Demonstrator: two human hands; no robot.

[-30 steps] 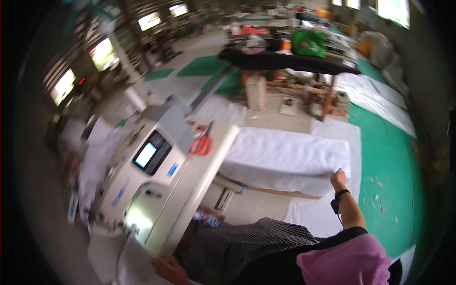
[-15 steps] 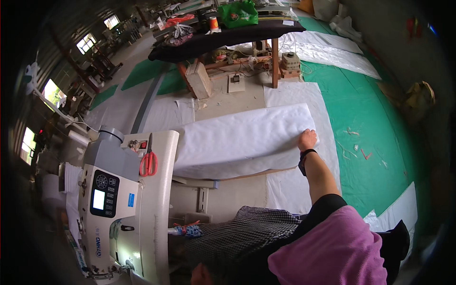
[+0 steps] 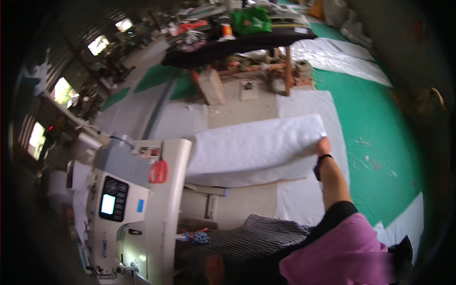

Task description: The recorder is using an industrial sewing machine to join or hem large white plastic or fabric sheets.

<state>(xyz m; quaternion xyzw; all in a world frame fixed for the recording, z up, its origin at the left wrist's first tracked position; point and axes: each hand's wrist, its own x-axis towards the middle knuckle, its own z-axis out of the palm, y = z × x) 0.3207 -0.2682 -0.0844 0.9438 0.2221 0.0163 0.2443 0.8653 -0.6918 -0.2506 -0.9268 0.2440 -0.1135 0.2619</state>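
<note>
Hands: two; the right hand [image 3: 323, 146] ends a nearly straight arm reaching forward and right, palm seemingly down, fingers curled closed on the right edge of the white cloth [image 3: 251, 145]; the left hand [image 3: 214, 270] is low by the lap, dark and blurred, so its opening and any hold cannot be told.
Wrist and sleeve: one dark band [image 3: 318, 171] on the right wrist; one pink sleeve [image 3: 342, 254] higher up that arm.
White cloth: one broad length ahead of the lap, its left end meeting the table [image 3: 167, 209], its near side hanging down.
Lap: one checked cloth [image 3: 259, 236], with one patterned bundle [image 3: 199, 237] just beside it.
Table: one sewing machine [image 3: 140, 209] with one lit screen [image 3: 108, 204]; one pair of red-handled scissors [image 3: 158, 172] near the far end.
Open room: bare floor [image 3: 247, 108] beyond the white cloth; a green floor sheet [image 3: 380, 118] to the right, with a few scraps [image 3: 365, 158].
Far table [image 3: 288, 71]: one black cover [image 3: 232, 49], one green bag [image 3: 251, 21].
Windows: four bright ones [image 3: 98, 45] at left.
</note>
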